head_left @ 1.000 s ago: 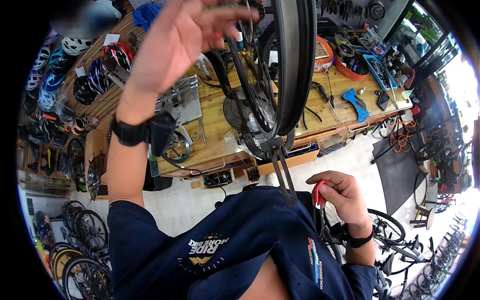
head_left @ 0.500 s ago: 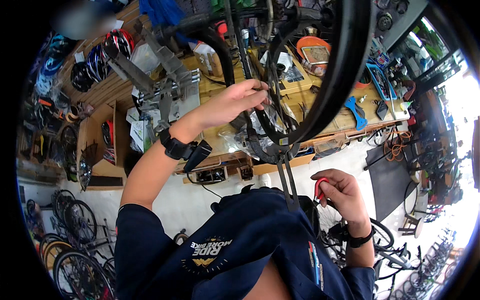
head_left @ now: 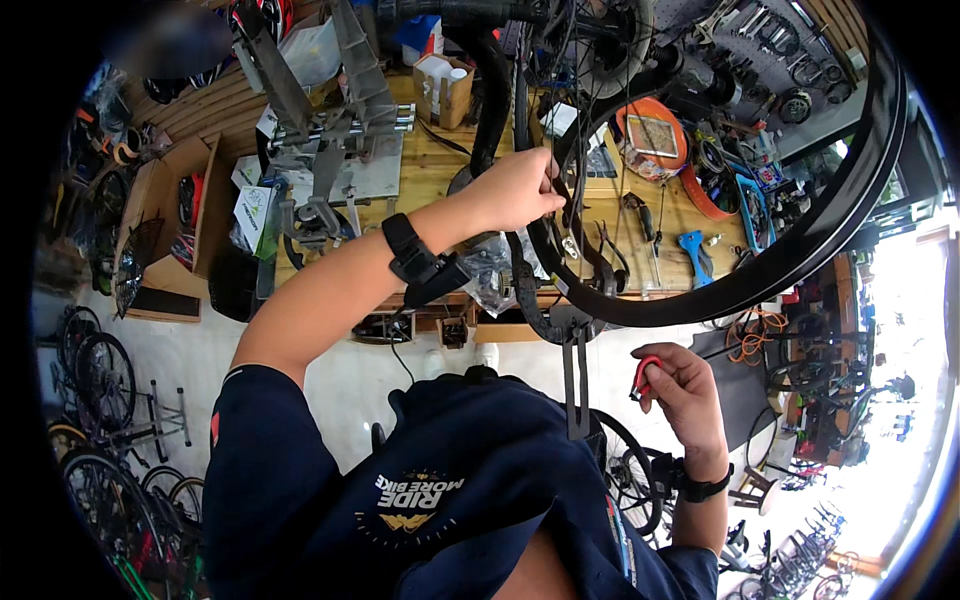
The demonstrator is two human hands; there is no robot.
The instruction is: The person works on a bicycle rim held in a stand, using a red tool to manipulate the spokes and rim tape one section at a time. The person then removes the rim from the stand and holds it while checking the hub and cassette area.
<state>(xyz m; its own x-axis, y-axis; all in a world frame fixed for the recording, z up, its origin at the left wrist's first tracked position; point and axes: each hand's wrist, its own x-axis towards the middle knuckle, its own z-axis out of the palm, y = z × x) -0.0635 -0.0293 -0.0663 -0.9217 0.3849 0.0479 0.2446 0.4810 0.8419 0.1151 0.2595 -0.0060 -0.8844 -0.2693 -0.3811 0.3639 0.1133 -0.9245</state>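
Note:
A black bicycle wheel [head_left: 740,296] with thin spokes stands in a black wheel stand [head_left: 527,295], whose two flat grey prongs [head_left: 575,380] point down toward my shirt. My left hand [head_left: 520,190] is closed at the wheel's left side, thumb and fingertips pinched together by the rim and spokes. Its exact hold is partly hidden. Below the rim, apart from the wheel, my right hand [head_left: 688,395] pinches a small red spoke wrench [head_left: 643,379] between thumb and fingers.
Behind the wheel runs a wooden workbench [head_left: 440,150] with a cardboard box of bottles [head_left: 443,90], an orange dish [head_left: 672,120], a blue tool [head_left: 694,258] and pliers [head_left: 610,245]. A metal fixture [head_left: 345,150] stands left. Bicycles [head_left: 105,370] line the floor at left.
The view has shifted, and more of the wheel's rim and spokes shows at the right. My left hand's fingers have drawn together at the wheel. My right hand still holds the red spoke wrench.

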